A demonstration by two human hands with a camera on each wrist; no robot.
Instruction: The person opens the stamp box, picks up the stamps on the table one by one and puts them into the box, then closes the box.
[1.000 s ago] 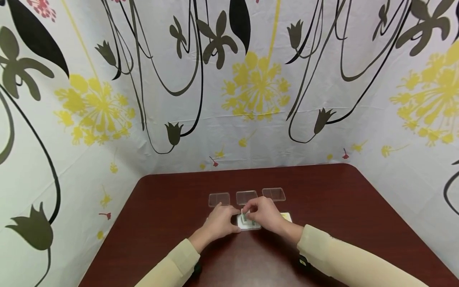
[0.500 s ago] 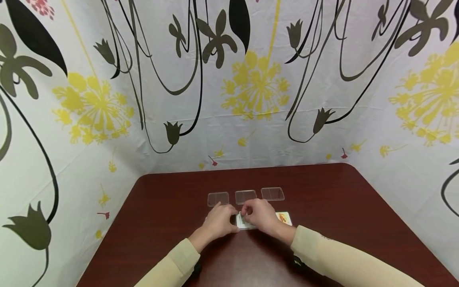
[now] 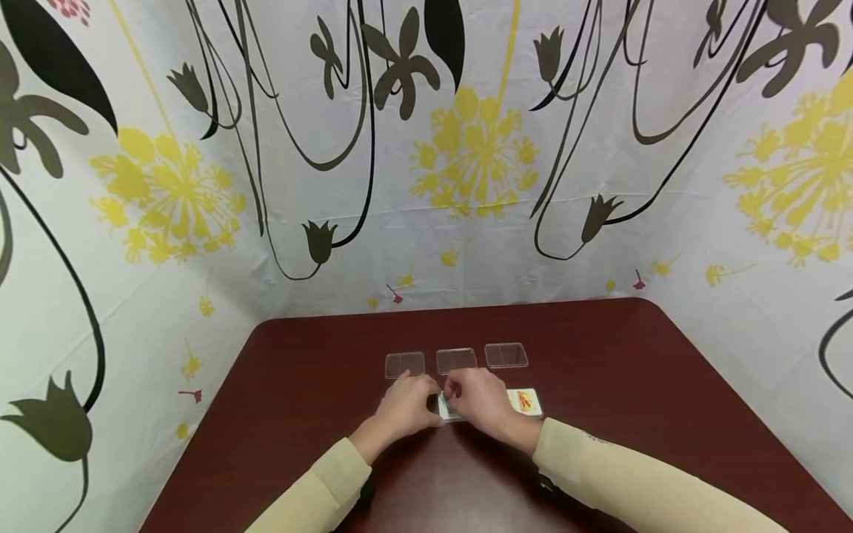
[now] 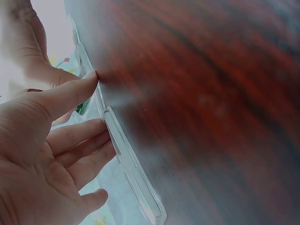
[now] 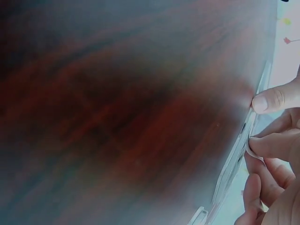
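Note:
My left hand (image 3: pixel 405 403) holds the left end of a flat white case (image 3: pixel 449 417) on the table, thumb at its near edge and index finger at the far side. Bent over the same case is my right hand (image 3: pixel 483 400), which pinches a thin pale piece (image 5: pixel 251 151) between thumb and fingers. The right hand covers most of the case and the piece in the head view. A bit of green (image 4: pixel 82 108) shows between the hands in the left wrist view. Beside the left fingers lies another flat clear-edged case (image 4: pixel 136 173).
A white case with an orange and yellow picture (image 3: pixel 526 402) lies to the right, partly behind the right wrist. Three clear shallow plastic trays stand in a row farther back: left tray (image 3: pixel 405 364), middle tray (image 3: pixel 456 360), right tray (image 3: pixel 506 355). A patterned curtain borders the dark red table (image 3: pixel 320 348).
The right hand has shifted slightly left and lowered; the tilted white-edged piece seen earlier is now hidden behind it. More of the right case's picture shows. The left hand keeps its hold.

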